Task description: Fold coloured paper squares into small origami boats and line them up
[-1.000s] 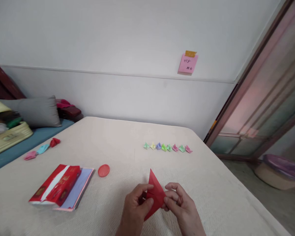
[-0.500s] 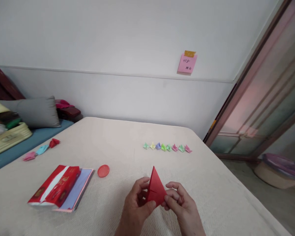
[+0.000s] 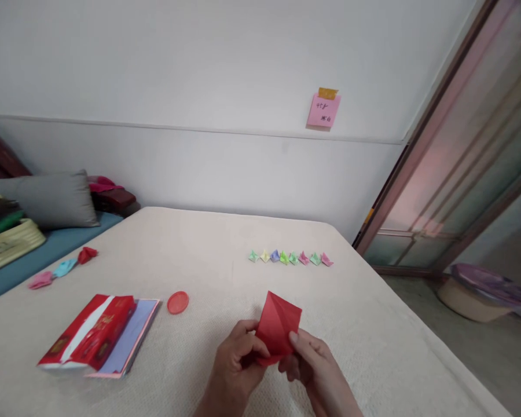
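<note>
A folded piece of red paper [image 3: 278, 324] is held up just above the table, its layers partly opened out with a crease running down from the top corner. My left hand [image 3: 238, 362] grips its lower left edge, fingers curled and thumb beneath. On the other side my right hand [image 3: 310, 359] pinches the right edge between thumb and fingers. Beyond them stands a row of several small folded paper pieces [image 3: 283, 258] in green, yellow, purple and pink. Left of my hands lies a round red lid-like disc [image 3: 178, 302].
A red tissue pack [image 3: 93, 330] rests on a stack of coloured paper [image 3: 132, 341] at left. Pink, blue and red folded papers [image 3: 64, 267] lie near the left table edge. A pink note [image 3: 324, 111] is taped to the wall. A lidded tub [image 3: 477, 292] stands on the floor at right.
The red paper has gone from a pointed triangle to a wider, opened four-sided shape. Both hands have shifted their grip on it. The view has turned slightly right.
</note>
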`<state>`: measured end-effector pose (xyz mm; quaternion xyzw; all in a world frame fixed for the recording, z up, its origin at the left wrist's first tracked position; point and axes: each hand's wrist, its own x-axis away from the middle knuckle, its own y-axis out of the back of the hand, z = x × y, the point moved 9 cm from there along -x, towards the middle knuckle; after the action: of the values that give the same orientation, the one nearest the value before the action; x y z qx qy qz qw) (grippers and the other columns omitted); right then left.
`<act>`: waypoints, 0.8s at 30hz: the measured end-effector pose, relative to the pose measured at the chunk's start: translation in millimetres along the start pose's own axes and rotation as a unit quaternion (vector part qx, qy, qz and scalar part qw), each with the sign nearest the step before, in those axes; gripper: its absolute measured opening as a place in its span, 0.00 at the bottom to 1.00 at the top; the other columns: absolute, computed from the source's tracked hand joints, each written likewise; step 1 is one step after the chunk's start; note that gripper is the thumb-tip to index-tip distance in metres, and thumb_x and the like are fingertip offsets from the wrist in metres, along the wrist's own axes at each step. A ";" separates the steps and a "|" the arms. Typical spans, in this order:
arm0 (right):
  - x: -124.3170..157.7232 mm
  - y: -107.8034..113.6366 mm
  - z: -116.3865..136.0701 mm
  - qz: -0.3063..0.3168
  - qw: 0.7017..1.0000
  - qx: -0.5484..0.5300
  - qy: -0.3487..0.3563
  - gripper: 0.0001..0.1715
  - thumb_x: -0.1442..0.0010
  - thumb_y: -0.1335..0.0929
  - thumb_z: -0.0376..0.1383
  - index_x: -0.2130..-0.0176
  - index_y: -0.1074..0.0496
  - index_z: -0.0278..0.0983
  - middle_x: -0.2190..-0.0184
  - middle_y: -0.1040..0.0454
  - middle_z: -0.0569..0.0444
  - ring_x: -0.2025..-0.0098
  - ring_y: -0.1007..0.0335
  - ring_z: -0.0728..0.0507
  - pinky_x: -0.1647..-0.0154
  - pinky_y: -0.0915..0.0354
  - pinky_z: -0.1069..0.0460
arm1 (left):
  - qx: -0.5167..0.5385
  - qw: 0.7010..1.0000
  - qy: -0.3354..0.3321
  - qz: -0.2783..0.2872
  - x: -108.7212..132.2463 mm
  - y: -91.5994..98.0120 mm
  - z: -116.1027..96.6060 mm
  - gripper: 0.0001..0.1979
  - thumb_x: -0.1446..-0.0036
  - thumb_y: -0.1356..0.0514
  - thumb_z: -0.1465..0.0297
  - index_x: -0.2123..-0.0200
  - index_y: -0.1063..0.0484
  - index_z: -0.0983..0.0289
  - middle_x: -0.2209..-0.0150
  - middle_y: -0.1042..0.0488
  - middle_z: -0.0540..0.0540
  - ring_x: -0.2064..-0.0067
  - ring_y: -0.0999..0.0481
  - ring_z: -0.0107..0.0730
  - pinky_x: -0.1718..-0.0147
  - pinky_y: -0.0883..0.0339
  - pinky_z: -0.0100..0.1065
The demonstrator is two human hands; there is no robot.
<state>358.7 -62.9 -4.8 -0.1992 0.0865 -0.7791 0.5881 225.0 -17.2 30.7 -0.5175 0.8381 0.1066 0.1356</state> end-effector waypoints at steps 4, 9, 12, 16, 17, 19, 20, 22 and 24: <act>3.1 -1.7 9.4 0.040 0.998 -0.055 0.019 0.16 0.56 0.31 0.30 0.63 0.22 0.31 0.74 0.23 0.49 0.74 0.32 0.46 0.77 0.41 0.56 | 0.015 0.999 0.030 0.001 -0.2 3.5 0.3 0.07 0.54 0.39 0.79 0.75 0.25 0.62 0.61 0.27 0.55 0.64 0.28 0.34 0.68 0.38 0.29; 0.3 3.8 0.7 0.010 0.998 -0.058 -0.005 0.11 0.46 0.30 0.37 0.64 0.22 0.32 0.79 0.24 0.51 0.77 0.33 0.49 0.80 0.44 0.58 | 0.021 0.998 0.055 0.022 -1.7 1.8 -2.2 0.05 0.53 0.39 0.78 0.75 0.26 0.63 0.62 0.28 0.55 0.63 0.29 0.35 0.67 0.38 0.30; -1.5 -1.1 -2.6 0.015 1.000 -0.014 -0.005 0.13 0.47 0.27 0.39 0.64 0.22 0.32 0.81 0.26 0.53 0.80 0.36 0.51 0.81 0.48 0.59 | 0.014 0.998 0.049 0.044 -1.2 -2.8 -2.2 0.05 0.52 0.40 0.78 0.74 0.25 0.63 0.61 0.27 0.56 0.64 0.29 0.35 0.67 0.38 0.31; -1.6 -3.4 -1.4 0.009 1.000 0.023 0.014 0.11 0.49 0.27 0.39 0.68 0.23 0.32 0.84 0.29 0.57 0.83 0.41 0.53 0.83 0.52 0.58 | 0.013 0.997 0.046 0.061 0.8 -4.3 -4.2 0.05 0.52 0.38 0.77 0.73 0.24 0.62 0.60 0.28 0.56 0.62 0.28 0.37 0.65 0.37 0.31; -1.4 -2.6 -0.5 0.003 0.999 0.027 0.021 0.10 0.49 0.27 0.38 0.70 0.23 0.32 0.85 0.30 0.57 0.83 0.41 0.53 0.82 0.52 0.58 | 0.013 0.997 0.049 0.066 1.3 -4.4 -5.8 0.04 0.51 0.38 0.75 0.73 0.24 0.62 0.59 0.28 0.56 0.60 0.28 0.38 0.64 0.37 0.32; -0.8 0.1 2.6 -0.012 0.999 0.032 0.037 0.09 0.50 0.27 0.38 0.73 0.25 0.32 0.85 0.30 0.57 0.83 0.42 0.53 0.81 0.52 0.58 | 0.017 0.995 0.055 0.083 2.0 -6.3 -8.9 0.04 0.47 0.38 0.70 0.73 0.24 0.62 0.59 0.27 0.56 0.59 0.28 0.38 0.62 0.37 0.33; -0.5 1.8 4.6 -0.021 0.998 0.031 0.045 0.09 0.50 0.27 0.38 0.73 0.25 0.33 0.84 0.30 0.57 0.82 0.42 0.52 0.81 0.51 0.57 | 0.025 0.994 0.060 0.086 2.1 -6.8 -9.4 0.08 0.45 0.39 0.68 0.74 0.24 0.63 0.59 0.27 0.56 0.60 0.28 0.38 0.61 0.37 0.33; 0.0 6.0 9.2 -0.042 0.997 0.029 0.062 0.09 0.50 0.27 0.39 0.73 0.25 0.34 0.83 0.31 0.58 0.81 0.44 0.52 0.80 0.51 0.57 | 0.070 0.992 0.083 0.069 1.6 -5.7 -4.9 0.10 0.43 0.41 0.65 0.72 0.26 0.63 0.59 0.27 0.56 0.61 0.28 0.37 0.61 0.36 0.34; 0.6 9.1 13.7 -0.059 0.995 0.034 0.076 0.10 0.51 0.26 0.40 0.74 0.25 0.35 0.83 0.31 0.59 0.81 0.46 0.52 0.80 0.51 0.56 | 0.143 0.982 0.124 0.026 1.6 -2.5 8.3 0.09 0.48 0.37 0.64 0.64 0.27 0.61 0.58 0.26 0.56 0.61 0.27 0.38 0.61 0.35 0.35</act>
<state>372.2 -64.8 4.3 -0.1239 0.0930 -0.8277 0.5393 227.5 -17.0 22.2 -0.4797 0.8684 -0.0757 0.1000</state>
